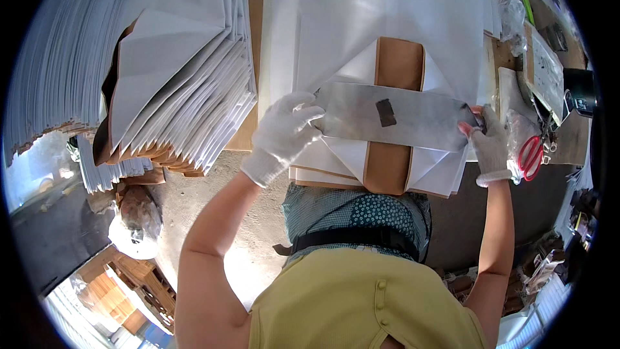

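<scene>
Both hands are on a grey metal plate (426,119) lying crosswise over the near end of a white paper bag (387,0). The gloved left hand (284,132) has its fingers slightly spread at the plate's left end; from here I can't tell whether they grip it or merely press. The right hand (489,142), bare fingertips poking from the glove, has thumb and finger closed on the other end.

Under the plate, the bag's end is opened into a pointed shape, with white triangular folds either side and a brown inner strip (399,61) showing beyond both long edges. I'd judge the opening-out done on this one, and the flaps not yet closed, since nothing is folded over the plate. More white sheets lie beneath it. To the left, a thick pile of folded bags (174,71) with brown ends looks further along, though I can't tell if those are finished.

Room is tight: a narrow bare strip of worktop (240,134) separates that pile from the left glove, red-handled scissors (531,157) sit just beside the right wrist, and the near paper edges come close to the person's waist.
</scene>
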A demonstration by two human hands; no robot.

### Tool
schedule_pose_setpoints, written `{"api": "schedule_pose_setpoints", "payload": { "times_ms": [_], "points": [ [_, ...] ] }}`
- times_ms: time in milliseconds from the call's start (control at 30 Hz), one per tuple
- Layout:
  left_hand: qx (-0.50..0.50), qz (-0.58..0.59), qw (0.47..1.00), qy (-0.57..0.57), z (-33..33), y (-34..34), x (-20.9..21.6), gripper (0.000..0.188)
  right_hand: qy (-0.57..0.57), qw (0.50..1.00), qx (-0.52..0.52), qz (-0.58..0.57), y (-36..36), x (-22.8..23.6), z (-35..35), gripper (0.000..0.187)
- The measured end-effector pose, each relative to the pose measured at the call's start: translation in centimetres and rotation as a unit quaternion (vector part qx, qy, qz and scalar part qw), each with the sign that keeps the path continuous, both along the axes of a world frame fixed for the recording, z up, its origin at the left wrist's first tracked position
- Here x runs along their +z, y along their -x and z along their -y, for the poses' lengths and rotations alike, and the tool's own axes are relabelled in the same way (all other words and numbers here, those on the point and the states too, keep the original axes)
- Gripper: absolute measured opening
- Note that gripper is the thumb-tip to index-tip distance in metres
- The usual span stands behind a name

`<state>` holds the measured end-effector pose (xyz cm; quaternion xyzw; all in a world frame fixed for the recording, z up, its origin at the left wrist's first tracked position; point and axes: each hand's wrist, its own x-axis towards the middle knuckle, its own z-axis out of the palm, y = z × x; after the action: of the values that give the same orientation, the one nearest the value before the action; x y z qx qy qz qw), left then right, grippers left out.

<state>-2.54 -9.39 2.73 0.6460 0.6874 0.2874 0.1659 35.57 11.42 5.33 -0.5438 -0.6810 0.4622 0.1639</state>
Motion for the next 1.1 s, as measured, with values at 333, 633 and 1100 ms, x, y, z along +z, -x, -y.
{"api": "schedule_pose_setpoints", "payload": {
  "times_ms": [333, 633, 1100],
  "points": [
    [-0.163, -0.026, 0.985, -0.04, -0.9, 3.2, -0.5, 0.037, -0.28, 0.895, 0.187, 0.291, 1.4, 0.0, 0.0, 0.037],
    [-0.235, -0.253, 0.938, 0.038, -3.2, -5.3, 1.0, 0.03, -0.004, 0.919, 0.248, 0.306, 6.5, 1.5, -4.7, 0.04],
    [0.039, 0.014, 0.998, 0.043, -3.0, -8.4, 0.4, 0.018, -0.229, 0.886, 0.301, 0.27, 2.5, 1.3, 1.7, 0.049]
  ]
}}
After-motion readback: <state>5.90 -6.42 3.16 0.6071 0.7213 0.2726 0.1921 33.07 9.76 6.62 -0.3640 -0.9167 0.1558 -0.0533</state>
